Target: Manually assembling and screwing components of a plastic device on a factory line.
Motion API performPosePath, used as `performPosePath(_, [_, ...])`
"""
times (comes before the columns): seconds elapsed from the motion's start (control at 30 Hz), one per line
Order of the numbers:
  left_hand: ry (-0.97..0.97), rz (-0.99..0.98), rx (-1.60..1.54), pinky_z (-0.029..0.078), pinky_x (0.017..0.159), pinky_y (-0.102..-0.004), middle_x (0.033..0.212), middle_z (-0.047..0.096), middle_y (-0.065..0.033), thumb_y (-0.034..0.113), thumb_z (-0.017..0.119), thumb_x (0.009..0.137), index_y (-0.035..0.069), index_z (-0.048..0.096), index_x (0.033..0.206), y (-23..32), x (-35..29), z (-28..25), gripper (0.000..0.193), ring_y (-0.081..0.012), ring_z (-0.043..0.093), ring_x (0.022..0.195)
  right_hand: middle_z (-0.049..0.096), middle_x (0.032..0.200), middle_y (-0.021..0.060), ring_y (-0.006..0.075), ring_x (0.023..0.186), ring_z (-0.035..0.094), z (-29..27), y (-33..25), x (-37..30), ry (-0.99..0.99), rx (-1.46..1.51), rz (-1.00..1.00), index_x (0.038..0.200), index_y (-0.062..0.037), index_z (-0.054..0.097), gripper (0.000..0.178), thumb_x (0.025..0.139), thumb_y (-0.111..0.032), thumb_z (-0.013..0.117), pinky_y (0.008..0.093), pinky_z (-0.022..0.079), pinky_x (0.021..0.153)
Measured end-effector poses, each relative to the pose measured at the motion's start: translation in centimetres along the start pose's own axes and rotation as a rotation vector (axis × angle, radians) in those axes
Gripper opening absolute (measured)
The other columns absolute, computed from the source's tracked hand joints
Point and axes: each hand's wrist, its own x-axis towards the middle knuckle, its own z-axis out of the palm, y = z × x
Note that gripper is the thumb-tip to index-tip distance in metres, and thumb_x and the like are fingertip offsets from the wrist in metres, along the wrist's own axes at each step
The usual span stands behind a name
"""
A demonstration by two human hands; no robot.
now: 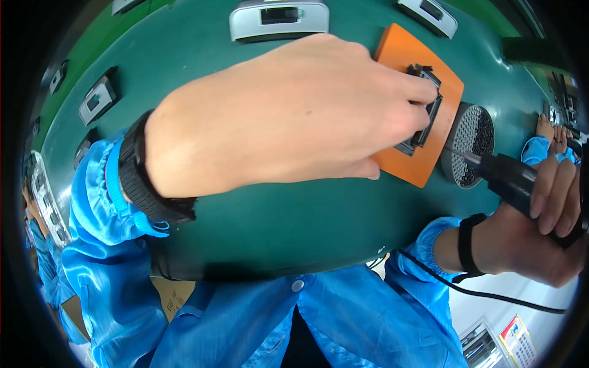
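Black part (423, 119) under left hand (288, 116)

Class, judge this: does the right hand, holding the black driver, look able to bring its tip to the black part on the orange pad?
Probably yes: the right hand holds the driver beside the orange pad, though left-hand fingers cover much of the black part.

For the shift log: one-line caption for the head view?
Left hand steadies black part on orange fixture; right hand holds electric screwdriver.

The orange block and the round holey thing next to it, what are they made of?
The orange block looks like smooth matte plastic or resin: flat even colour, no shine. The round tray looks like grey metal or hard plastic, its top a grid of small holes. The picture can't settle either for sure.
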Motion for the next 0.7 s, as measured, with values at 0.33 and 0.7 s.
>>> performPosePath(0.33, [0.013, -0.024, -0.071, 0.053, 0.069, -0.0419, 0.107, 0.061, -0.0062, 0.020, 0.082, 0.075, 0.002, 0.063, 0.104, -0.3, -0.4, -0.2, 0.039, -0.0307, 0.067, 0.084, 0.049, 0.069, 0.0100, 0.0137, 0.042, 0.043, 3.9, 4.2, -0.8, -0.152, -0.219, -0.152, 0.098, 0.0023, 0.048, 0.019, 0.103, -0.014, 0.040, 0.0285, 0.037, 0.036])
performPosePath(0.7, [0.035, -0.017, -0.124, 0.051, 0.067, -0.0424, 0.101, 0.059, -0.0086, 0.019, 0.079, 0.075, 0.001, 0.064, 0.101, 0.0, -0.6, 0.4, 0.035, -0.0326, 0.066, 0.083, 0.046, 0.070, 0.0068, 0.0118, 0.051, 0.044, 4.1, 4.7, -1.1, -0.269, -0.318, -0.221, 0.108, 0.0047, 0.051, 0.015, 0.100, -0.004, 0.042, 0.0288, 0.040, 0.045])
